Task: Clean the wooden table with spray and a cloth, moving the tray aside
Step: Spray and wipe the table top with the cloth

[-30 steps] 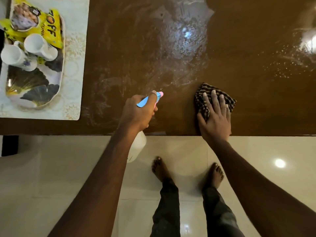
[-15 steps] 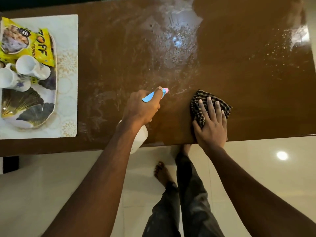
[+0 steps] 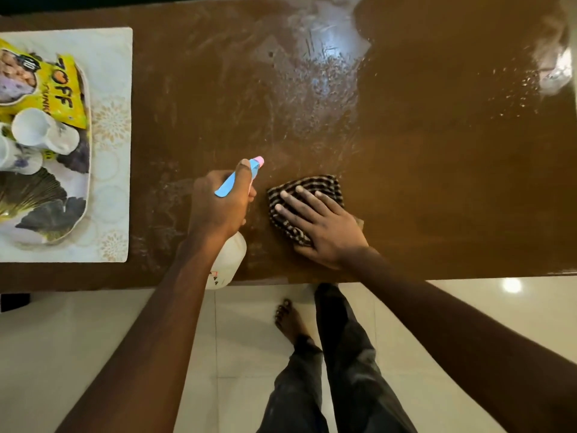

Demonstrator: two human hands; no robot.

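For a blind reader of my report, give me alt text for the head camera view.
A person's left hand grips a spray bottle over a wet wooden table, while the right hand presses a striped cloth flat. A tray holding cups sits far left on a mat.

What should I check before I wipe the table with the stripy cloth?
1. The striped cloth lies flat under the right hand: ok.
2. Some spray droplets sit on the wooden table beyond the cloth: ok.
3. The tray with mugs is far left, away from the wet patch: ok.
4. The left hand grips the spray bottle: ok.
5. Liquid left in the bottle: cannot tell.
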